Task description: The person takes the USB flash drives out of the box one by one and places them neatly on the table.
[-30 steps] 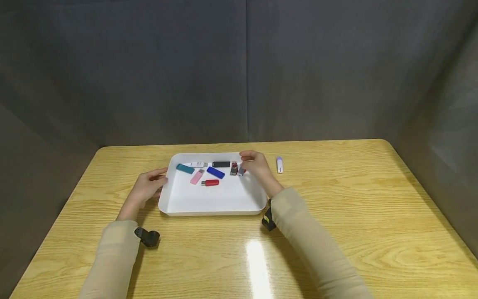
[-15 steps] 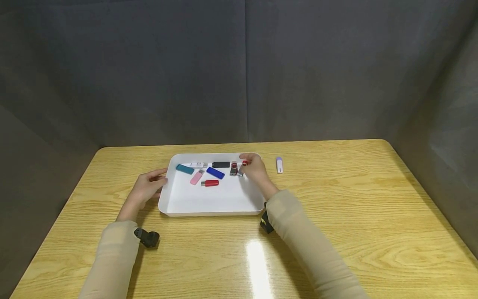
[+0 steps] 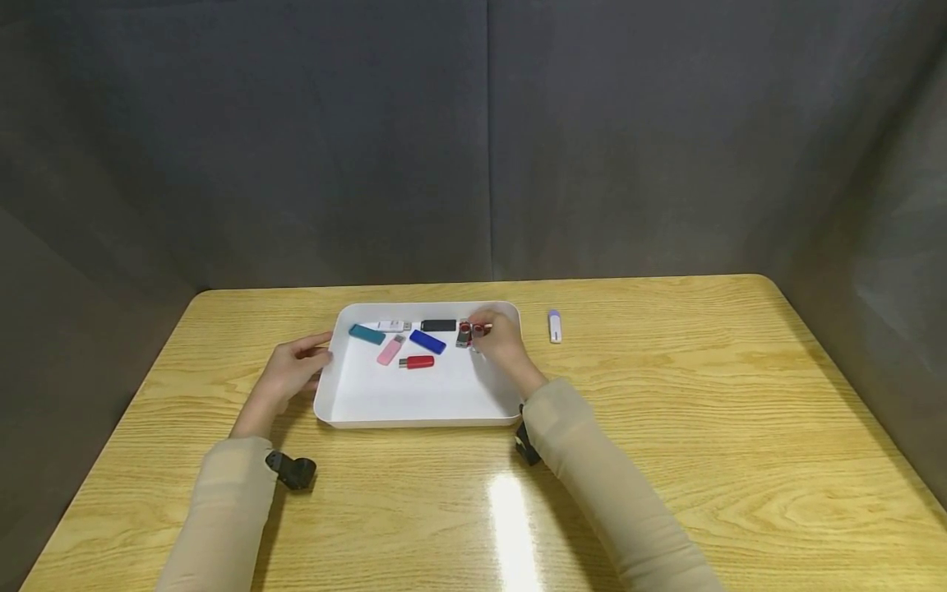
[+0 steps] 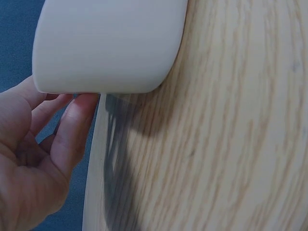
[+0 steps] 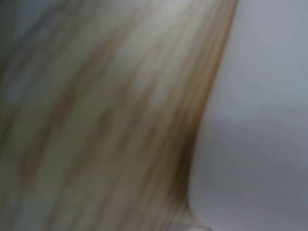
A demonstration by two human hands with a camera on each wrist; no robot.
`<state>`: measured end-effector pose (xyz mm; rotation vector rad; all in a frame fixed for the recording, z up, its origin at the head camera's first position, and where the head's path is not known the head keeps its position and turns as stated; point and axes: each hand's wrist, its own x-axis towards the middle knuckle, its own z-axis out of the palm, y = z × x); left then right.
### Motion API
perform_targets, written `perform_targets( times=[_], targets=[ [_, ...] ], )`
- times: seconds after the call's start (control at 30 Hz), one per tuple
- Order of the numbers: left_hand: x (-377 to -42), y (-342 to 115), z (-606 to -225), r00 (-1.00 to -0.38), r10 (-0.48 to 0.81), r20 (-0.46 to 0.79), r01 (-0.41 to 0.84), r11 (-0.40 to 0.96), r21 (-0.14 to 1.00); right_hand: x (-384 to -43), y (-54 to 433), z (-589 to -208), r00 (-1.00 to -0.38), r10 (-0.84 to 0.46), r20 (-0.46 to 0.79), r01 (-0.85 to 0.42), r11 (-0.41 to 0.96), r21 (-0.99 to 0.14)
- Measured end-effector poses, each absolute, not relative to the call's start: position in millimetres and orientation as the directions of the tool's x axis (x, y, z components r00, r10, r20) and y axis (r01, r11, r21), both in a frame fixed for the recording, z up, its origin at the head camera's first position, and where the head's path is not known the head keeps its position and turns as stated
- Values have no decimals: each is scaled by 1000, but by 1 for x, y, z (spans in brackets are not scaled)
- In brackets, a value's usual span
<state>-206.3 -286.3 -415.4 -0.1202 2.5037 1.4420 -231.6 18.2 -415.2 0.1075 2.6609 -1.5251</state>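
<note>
A shallow white tray on the wooden table holds several USB flash drives. My left hand is at the tray's left side, fingertips right at its wall; in the left wrist view the left hand's thumb and fingers meet the tray's edge. My right hand reaches over the tray's right side and pinches a red and silver flash drive, partly hidden by the fingers. Just left of it lies a similar red and silver swivel flash drive. The right wrist view shows only tray wall and table.
Also in the tray are teal, white, pink, blue, black and red flash drives. A white and purple flash drive lies on the table right of the tray. Dark curtains surround the table.
My right hand has moved slightly left and lower over the tray, its fingers now at the red and silver drive. The left hand and the tray stay in place.
</note>
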Motion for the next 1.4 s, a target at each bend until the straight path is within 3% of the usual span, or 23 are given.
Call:
perform_targets(
  times=[0.23,0.53,0.77,0.9,0.97,1.07,1.1,1.3,1.4],
  targets=[
    [-206,-287,-416,-966,54,-254,-190,520,832,-228,17,-416,-995,-3,-95,82,491,-867],
    [-207,-287,-416,-964,55,-260,-196,510,838,-225,14,-413,-993,-1,-119,96,580,-809],
    [-207,-287,-416,-965,53,-258,-196,510,838,-257,27,-458,-997,-9,-81,55,648,-759],
    [-207,-286,-416,-965,50,-256,-196,507,839,-250,23,-444,-987,13,-163,128,682,-720],
    [-207,-287,-417,-966,51,-252,-192,509,839,-252,23,-449,-992,-1,-130,92,700,-708],
    [-207,-287,-417,-968,52,-247,-186,513,838,-271,32,-482,-996,-36,-77,29,703,-711],
    [-207,-287,-417,-968,52,-247,-187,512,838,-288,37,-508,-997,-51,-51,1,699,-715],
    [-207,-286,-417,-967,49,-252,-193,509,839,-310,46,-539,-985,-138,-100,-9,632,-775],
    [-206,-286,-417,-966,47,-254,-196,507,839,-300,38,-521,-975,-128,-184,59,647,-760]
  ],
)
